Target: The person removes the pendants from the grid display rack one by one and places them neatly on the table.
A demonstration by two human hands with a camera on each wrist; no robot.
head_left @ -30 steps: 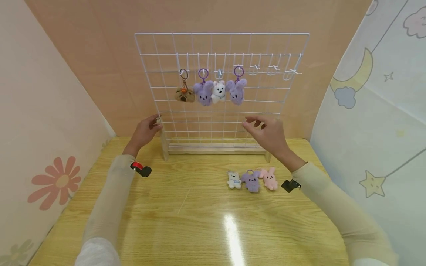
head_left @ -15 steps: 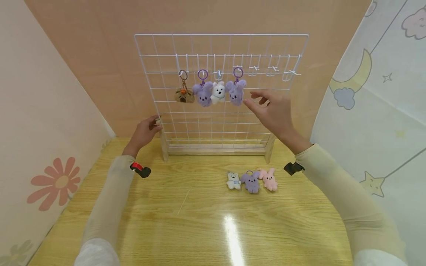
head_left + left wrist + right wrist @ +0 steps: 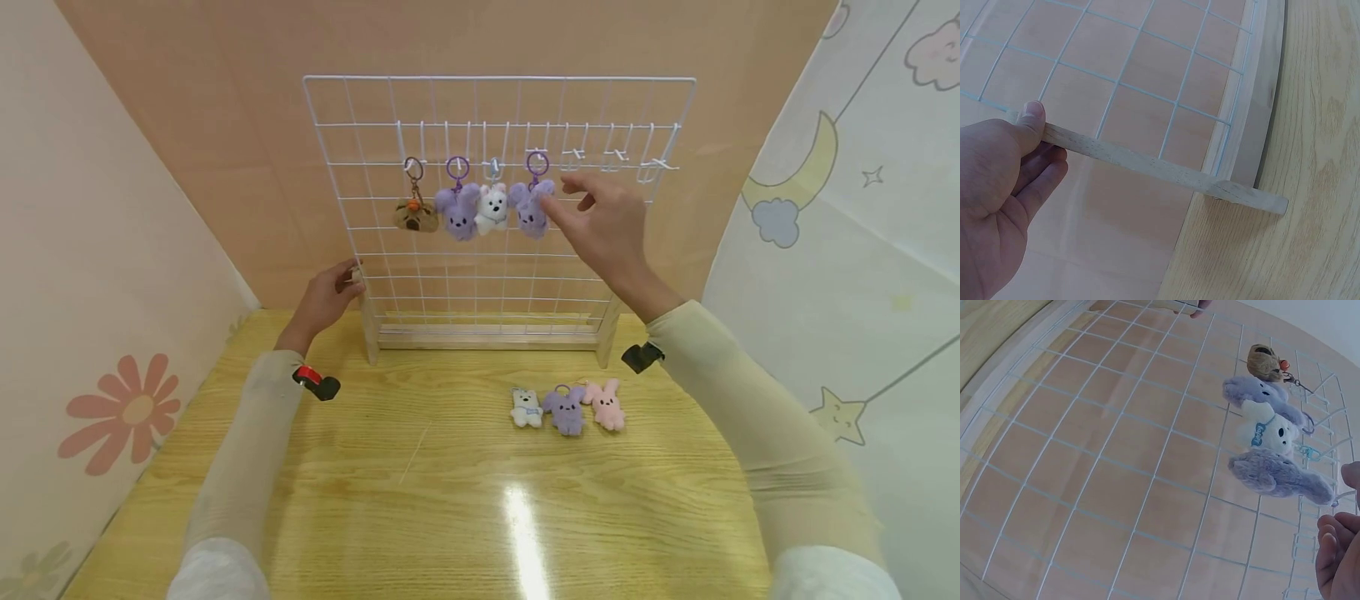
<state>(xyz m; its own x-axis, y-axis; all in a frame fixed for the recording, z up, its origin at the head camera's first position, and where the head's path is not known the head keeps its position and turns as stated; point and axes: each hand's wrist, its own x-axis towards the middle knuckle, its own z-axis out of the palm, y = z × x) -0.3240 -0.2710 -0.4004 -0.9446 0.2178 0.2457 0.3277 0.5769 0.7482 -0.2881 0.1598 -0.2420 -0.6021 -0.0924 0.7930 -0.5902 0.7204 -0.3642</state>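
A white wire grid rack (image 3: 480, 275) stands upright on wooden feet. At its left side my left hand (image 3: 327, 298) grips the wooden side post (image 3: 1166, 169), thumb in front and fingers behind. On the grid's hooks hang a brown plush keychain (image 3: 416, 215), a purple plush keychain (image 3: 459, 212), a white puppy keychain (image 3: 492, 208) and a second purple plush keychain (image 3: 531, 208). My right hand (image 3: 607, 218) is raised beside that last one, fingers loosely bent and thumb apart from them. Its thumb overlaps the plush's edge in the head view; whether it touches cannot be told.
On the wooden table (image 3: 390, 500) in front of the rack lie a white puppy keychain (image 3: 527, 410), a purple one (image 3: 566, 412) and a pink bunny one (image 3: 606, 406). Bare hooks (image 3: 617, 157) hang at the grid's right. Patterned walls flank the table.
My right hand has risen from low in front of the grid to the height of the rightmost hanging purple keychain. My left hand stays on the post.
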